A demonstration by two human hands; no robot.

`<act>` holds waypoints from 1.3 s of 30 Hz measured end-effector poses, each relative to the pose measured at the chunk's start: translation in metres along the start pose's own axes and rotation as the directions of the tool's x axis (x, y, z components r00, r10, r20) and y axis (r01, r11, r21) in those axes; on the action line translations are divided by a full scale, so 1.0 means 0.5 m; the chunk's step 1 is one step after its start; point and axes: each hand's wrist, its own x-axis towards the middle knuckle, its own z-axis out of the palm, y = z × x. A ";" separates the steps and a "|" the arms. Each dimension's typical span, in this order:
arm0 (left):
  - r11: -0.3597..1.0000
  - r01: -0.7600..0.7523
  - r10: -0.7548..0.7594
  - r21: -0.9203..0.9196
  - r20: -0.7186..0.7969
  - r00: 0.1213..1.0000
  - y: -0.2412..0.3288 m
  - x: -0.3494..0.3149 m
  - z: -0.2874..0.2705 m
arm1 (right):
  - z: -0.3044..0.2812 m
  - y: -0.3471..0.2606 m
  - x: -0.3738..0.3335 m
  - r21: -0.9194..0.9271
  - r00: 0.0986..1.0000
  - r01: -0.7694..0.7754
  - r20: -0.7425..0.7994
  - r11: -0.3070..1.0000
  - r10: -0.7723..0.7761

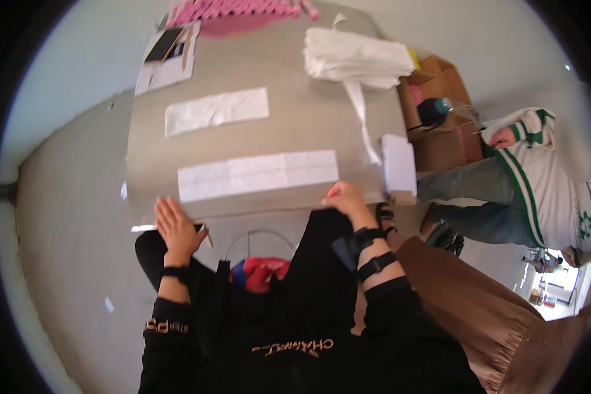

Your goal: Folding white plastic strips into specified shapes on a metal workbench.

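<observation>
A long white strip of cloth or paper lies flat along the near side of the table. My left hand rests at the table's near edge, left of the strip, with its fingers stretched out. By its thumb is a thin, pale stick-like thing; whether the thumb touches it I cannot tell. At the strip's right end, just below its corner, my right hand is closed with fingertips pressed together. Anything between them is too small to make out. Beyond the long strip lies a shorter white strip.
A stack of white strips lies at the far right, one trailing down. A white box stands by the right edge, near open cardboard boxes. Pink material and a dark phone-like slab lie far back. A person stands right.
</observation>
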 end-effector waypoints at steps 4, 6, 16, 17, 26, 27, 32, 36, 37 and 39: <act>0.999 0.024 -0.024 0.041 0.012 1.000 -0.004 -0.008 -0.016 | 0.009 -0.017 0.001 0.052 0.999 -0.037 0.017 0.998 0.036; 0.998 0.016 -0.015 0.052 -0.011 1.000 -0.007 -0.007 -0.014 | 0.010 -0.016 0.001 0.050 0.998 -0.060 0.023 0.997 0.059; 1.000 -0.006 0.004 0.021 0.061 0.998 0.001 -0.007 -0.067 | 0.008 -0.014 -0.007 0.041 0.996 -0.086 0.025 0.995 0.085; 0.999 0.008 -0.010 0.033 0.051 0.999 -0.027 -0.003 -0.065 | 0.009 -0.025 -0.009 0.023 0.996 -0.084 0.021 0.996 0.084; 0.669 0.178 -0.068 -0.722 0.178 0.982 -0.186 -0.097 -0.151 | -0.002 -0.103 -0.098 0.388 0.988 0.101 0.066 0.916 -0.137; 0.648 0.212 -0.090 -0.731 0.203 0.975 -0.189 -0.131 -0.169 | -0.022 -0.177 -0.154 0.466 0.975 0.142 0.087 0.874 -0.204; 0.806 0.144 0.042 -0.574 0.298 0.953 -0.128 -0.278 -0.230 | -0.155 -0.470 -0.476 0.479 0.457 0.810 -0.155 0.338 -0.876; 0.900 0.096 0.066 -0.426 0.349 0.935 -0.095 -0.321 -0.215 | -0.136 -0.486 -0.627 0.646 0.598 0.683 -0.228 0.340 -0.768; 0.909 0.085 0.045 -0.408 0.300 0.953 -0.111 -0.341 -0.206 | -0.124 -0.486 -0.637 0.650 0.575 0.680 -0.187 0.339 -0.796; 0.911 0.039 0.056 -0.410 0.219 0.974 -0.116 -0.353 -0.190 | -0.125 -0.489 -0.656 0.608 0.517 0.718 -0.141 0.338 -0.844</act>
